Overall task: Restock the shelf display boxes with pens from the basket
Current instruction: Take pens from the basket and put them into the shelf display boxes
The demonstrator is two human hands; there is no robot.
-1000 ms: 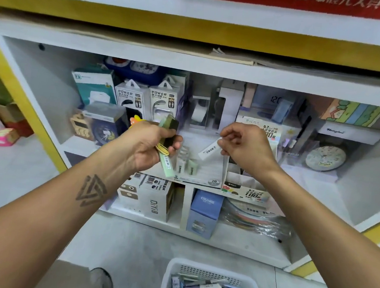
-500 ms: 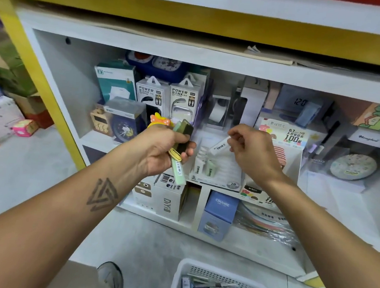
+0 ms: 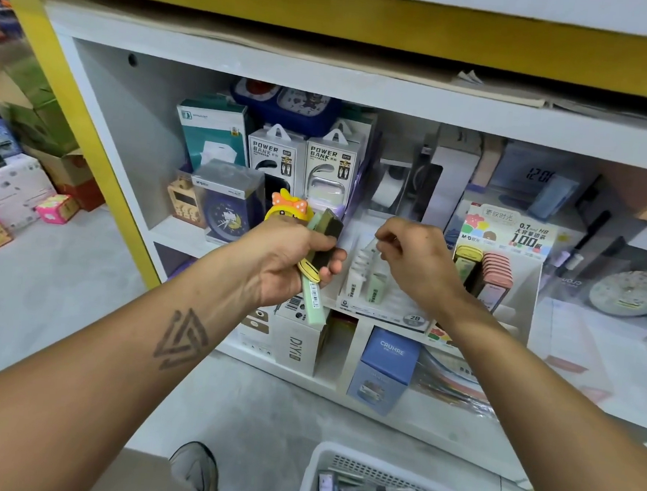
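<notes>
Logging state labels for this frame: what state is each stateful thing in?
left hand: grips a bundle of slim boxes
right hand: pinches a white box over the display box
display box: open, partly filled
basket: on the floor, holds pens

Two white cartons (image 3: 301,162) read "POWER BANK". The blue box (image 3: 390,357) says "CRUHRE"; the display card (image 3: 516,231) shows "0.7", "HB", "100".

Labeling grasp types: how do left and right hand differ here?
The left hand wraps several items at once, a green pack, a dark one and a yellow piece; the right hand pinches one small white pack at its fingertips. The left hand is off to the side of the white display box; the right is over its row of packs. Both are raised at the shelf.
</notes>
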